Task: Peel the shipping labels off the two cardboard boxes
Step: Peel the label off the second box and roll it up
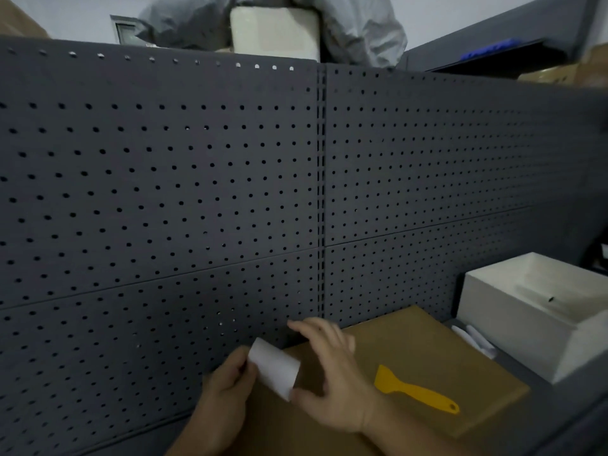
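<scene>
Hands at lower centre: left hand [227, 386] and right hand [332, 373] pinch a curled white paper label [274, 368] above the brown cardboard box [427, 350]. Yellow plastic scraper [413, 388] lies near the box's right edge.

We were in what looked like a storage or packing area of a workshop. A dark grey pegboard wall [197, 192], made of several perforated metal panels, filled most of our view. Behind its top edge we saw a white foam block [274, 36] with grey plastic wrapping [358, 31] around it. A cardboard box [427, 350] with a yellow plastic scraper [415, 389] on it lay on the bench, beside an open white box [513, 330]. More cardboard boxes [559, 75] stood at the far right, under a dark shelf [493, 57].
</scene>
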Demonstrator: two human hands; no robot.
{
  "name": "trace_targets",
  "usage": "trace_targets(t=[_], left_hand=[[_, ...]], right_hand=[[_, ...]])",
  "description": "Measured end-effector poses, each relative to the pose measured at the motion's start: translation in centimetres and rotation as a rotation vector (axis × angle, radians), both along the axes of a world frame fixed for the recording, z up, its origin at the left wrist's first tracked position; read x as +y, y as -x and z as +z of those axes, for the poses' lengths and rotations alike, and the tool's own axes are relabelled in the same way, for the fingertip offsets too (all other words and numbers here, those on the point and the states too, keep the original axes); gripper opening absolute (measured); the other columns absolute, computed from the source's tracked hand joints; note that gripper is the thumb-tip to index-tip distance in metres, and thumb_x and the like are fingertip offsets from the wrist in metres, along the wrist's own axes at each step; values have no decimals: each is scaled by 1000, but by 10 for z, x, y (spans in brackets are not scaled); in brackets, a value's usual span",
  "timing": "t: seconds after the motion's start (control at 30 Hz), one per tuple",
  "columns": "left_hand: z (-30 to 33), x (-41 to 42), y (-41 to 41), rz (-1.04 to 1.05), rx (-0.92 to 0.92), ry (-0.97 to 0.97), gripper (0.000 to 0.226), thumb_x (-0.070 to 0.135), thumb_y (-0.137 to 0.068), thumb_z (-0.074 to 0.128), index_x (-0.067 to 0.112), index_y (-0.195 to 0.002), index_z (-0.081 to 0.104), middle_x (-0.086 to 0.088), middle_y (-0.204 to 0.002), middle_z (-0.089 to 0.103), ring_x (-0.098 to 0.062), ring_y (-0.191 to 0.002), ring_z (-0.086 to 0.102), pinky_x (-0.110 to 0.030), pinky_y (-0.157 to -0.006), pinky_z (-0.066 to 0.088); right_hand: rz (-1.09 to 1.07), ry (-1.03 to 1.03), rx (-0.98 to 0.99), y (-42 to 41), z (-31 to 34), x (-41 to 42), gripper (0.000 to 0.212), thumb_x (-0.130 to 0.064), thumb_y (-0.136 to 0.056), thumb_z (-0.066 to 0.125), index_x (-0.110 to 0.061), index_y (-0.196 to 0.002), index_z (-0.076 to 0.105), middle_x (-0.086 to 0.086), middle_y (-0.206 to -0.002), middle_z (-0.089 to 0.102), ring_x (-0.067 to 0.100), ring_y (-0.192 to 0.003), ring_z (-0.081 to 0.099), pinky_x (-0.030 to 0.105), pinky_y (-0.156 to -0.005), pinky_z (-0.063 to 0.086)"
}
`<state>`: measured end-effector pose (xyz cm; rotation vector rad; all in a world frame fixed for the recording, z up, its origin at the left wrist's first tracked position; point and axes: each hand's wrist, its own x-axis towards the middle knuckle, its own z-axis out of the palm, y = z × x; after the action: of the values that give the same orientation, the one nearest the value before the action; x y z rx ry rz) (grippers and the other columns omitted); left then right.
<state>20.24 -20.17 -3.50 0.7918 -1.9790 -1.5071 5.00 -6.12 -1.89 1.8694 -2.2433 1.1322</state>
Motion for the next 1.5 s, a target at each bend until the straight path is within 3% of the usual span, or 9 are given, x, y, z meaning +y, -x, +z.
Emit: trace_targets(t=[0.1,0.23,0.47,0.63,0.7,0.87,1.03,1.2,1.5], left_hand=[[16,10,6,-149,-22,-17,24,11,-104,44,17,-110,67,5,-95,74,1,-87,67,-20,-79,54],[26,25,27,-280,-62,23,27,18,-104,45,23,-122,64,0,-117,69,-14,-111,64,-37,-103,49],[37,68,81,-435,-127,199,42,19,-105,44,57,-101,64,-3,-120,63,-16,-112,60,-30,-100,47],[44,114,129,-577,-103,172,18,30,-102,50,28,-110,66,-10,-126,62,-26,-122,56,-38,-106,45],[44,132,153,-633,-83,183,41,49,-92,51,17,-115,62,-16,-127,59,-33,-122,54,-49,-109,41],[48,184,212,-723,-119,217,30,36,-100,42,13,-108,60,-6,-96,57,-11,-91,51,-30,-85,40],[40,227,269,-732,-184,198,23,30,-105,42,38,-104,63,15,-100,65,-7,-98,60,-23,-88,45],[26,264,309,-701,-99,126,28,36,-98,49,29,-118,67,-11,-130,59,-28,-122,55,-49,-110,42],[18,284,351,-702,-122,-36,27,19,-101,49,28,-109,74,2,-119,70,-17,-119,61,-29,-101,45]], right_hand=[[35,-81,14,3,15,18,97,-47,-78,75,-46,-152,13,-19,-151,19,3,-143,12,36,-108,13],[39,-167,6,13,29,47,106,-51,-74,79,-47,-152,7,-27,-153,13,-7,-140,6,35,-112,8],[-17,-169,-4,46,39,109,102,-55,-72,80,-55,-148,12,-33,-151,15,-7,-145,7,40,-113,10],[-74,-163,54,85,46,167,101,-59,-72,78,-55,-149,12,-31,-153,12,-5,-147,5,44,-116,14],[-82,-152,78,104,48,189,98,-58,-71,79,-53,-148,18,-33,-151,13,-9,-145,5,39,-112,16],[-124,-142,72,159,43,247,89,-60,-68,80,-50,-142,32,-33,-149,17,-8,-144,7,41,-115,12],[-114,-172,-51,215,37,300,91,-61,-65,82,-55,-140,30,-34,-145,24,-6,-141,19,43,-116,17],[-82,-202,-198,249,33,336,90,-57,-67,82,-65,-135,25,-41,-136,27,-12,-125,19,33,-105,33],[-152,-153,-223,284,16,358,78,-62,-64,81,-63,-128,35,-43,-128,33,-13,-123,20,25,-104,29]])
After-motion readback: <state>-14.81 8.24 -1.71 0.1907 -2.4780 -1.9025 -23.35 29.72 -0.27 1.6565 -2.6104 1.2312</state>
